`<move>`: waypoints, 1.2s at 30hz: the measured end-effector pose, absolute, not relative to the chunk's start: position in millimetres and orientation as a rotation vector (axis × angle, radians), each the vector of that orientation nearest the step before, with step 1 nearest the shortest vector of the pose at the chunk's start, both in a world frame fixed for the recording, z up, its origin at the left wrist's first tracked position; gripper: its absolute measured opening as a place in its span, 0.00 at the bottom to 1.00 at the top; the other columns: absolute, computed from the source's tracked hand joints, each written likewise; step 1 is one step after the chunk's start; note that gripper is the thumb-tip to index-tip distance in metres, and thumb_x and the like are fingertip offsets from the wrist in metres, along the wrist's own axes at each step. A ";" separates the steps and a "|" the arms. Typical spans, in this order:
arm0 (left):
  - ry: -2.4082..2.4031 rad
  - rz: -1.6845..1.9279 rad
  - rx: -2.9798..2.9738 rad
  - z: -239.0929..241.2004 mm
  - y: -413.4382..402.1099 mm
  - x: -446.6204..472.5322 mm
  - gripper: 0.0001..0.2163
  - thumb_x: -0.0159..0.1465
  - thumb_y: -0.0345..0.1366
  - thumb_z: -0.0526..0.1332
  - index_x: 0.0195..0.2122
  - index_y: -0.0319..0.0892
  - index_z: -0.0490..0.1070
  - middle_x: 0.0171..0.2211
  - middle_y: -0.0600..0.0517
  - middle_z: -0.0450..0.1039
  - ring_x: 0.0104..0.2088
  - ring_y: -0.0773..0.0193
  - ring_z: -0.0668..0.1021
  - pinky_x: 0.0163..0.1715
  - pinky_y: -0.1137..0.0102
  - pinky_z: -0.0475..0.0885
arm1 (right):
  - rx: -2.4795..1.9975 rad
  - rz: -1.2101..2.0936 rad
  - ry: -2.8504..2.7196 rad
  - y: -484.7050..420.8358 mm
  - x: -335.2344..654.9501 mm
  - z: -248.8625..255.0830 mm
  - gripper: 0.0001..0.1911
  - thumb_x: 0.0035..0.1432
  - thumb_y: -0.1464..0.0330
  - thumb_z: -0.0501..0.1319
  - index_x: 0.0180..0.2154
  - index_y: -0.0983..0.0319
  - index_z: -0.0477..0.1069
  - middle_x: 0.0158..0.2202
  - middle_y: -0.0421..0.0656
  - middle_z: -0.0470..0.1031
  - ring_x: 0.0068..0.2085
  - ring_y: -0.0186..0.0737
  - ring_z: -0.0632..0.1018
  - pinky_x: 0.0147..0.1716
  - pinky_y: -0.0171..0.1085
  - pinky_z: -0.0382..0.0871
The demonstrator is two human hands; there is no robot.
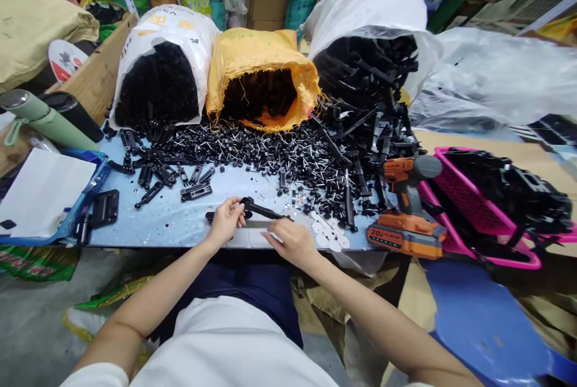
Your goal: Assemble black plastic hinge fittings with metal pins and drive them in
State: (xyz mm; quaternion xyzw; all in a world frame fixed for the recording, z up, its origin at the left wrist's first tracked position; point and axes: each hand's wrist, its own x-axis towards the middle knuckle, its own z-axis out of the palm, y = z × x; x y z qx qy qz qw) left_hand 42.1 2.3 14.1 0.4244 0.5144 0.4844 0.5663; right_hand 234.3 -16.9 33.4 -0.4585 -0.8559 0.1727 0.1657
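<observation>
Close to the table's front edge, my left hand (228, 220) pinches the rounded end of a long black plastic bar (265, 211). My right hand (292, 239) is at the bar's other end, its fingers closed around that tip. The bar slants down to the right between both hands. Beneath them lies a pale strip (246, 238) along the edge, partly hidden by my fingers. Behind the hands spreads a heap of small black knobs with silver screws (288, 149). Short black clips (197, 190) lie to the left of it.
An orange cordless drill (406, 234) stands at the right, beside pink baskets (478, 195) of black parts. Three open sacks, white (180, 23), yellow (256, 50) and larger white (369, 5), line the back. A blue tray (103, 164) is at left, a blue stool (487, 321) at lower right.
</observation>
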 end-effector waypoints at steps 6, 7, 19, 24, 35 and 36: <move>1.416 0.818 1.899 8.1 -2.8 27.3 0.13 0.65 0.38 0.52 0.48 0.39 0.66 0.39 0.46 0.71 0.37 0.62 0.74 0.41 0.64 0.68 | -1.330 0.170 -2.752 13.4 254.8 7.1 0.14 0.63 0.63 0.53 0.46 0.63 0.67 0.40 0.49 0.73 0.42 0.43 0.73 0.40 0.39 0.62; 1.423 0.706 2.080 9.9 0.0 22.9 0.14 0.65 0.37 0.52 0.50 0.40 0.65 0.44 0.44 0.69 0.43 0.59 0.72 0.45 0.62 0.66 | -1.308 0.201 -2.817 15.0 257.2 4.9 0.14 0.64 0.62 0.52 0.46 0.62 0.67 0.37 0.47 0.73 0.38 0.41 0.73 0.36 0.37 0.61; 1.263 0.186 2.469 15.0 16.0 18.2 0.29 0.54 0.55 0.60 0.50 0.40 0.60 0.43 0.44 0.68 0.45 0.52 0.71 0.45 0.61 0.64 | -1.294 0.043 -2.947 1.7 236.3 15.3 0.19 0.66 0.56 0.44 0.41 0.60 0.67 0.35 0.45 0.70 0.35 0.40 0.72 0.30 0.36 0.52; 1.264 0.335 2.453 7.1 13.1 11.4 0.24 0.56 0.49 0.61 0.47 0.40 0.60 0.43 0.44 0.69 0.44 0.54 0.73 0.41 0.64 0.67 | -1.288 -0.054 -2.914 -0.3 232.7 30.3 0.15 0.66 0.61 0.46 0.43 0.60 0.67 0.36 0.47 0.71 0.36 0.41 0.70 0.31 0.38 0.51; 1.214 0.413 2.432 5.5 16.3 8.3 0.20 0.55 0.47 0.62 0.43 0.40 0.64 0.36 0.48 0.72 0.37 0.57 0.76 0.37 0.66 0.68 | -1.037 -0.132 -3.031 20.3 235.0 51.1 0.15 0.67 0.61 0.46 0.41 0.60 0.67 0.34 0.45 0.71 0.34 0.39 0.69 0.31 0.38 0.49; 1.200 0.397 2.431 5.7 15.8 9.4 0.21 0.55 0.48 0.62 0.43 0.40 0.64 0.36 0.47 0.72 0.37 0.56 0.76 0.37 0.66 0.68 | -1.000 -0.151 -3.043 21.4 236.2 48.7 0.16 0.67 0.61 0.45 0.41 0.60 0.67 0.34 0.45 0.71 0.34 0.39 0.69 0.31 0.38 0.49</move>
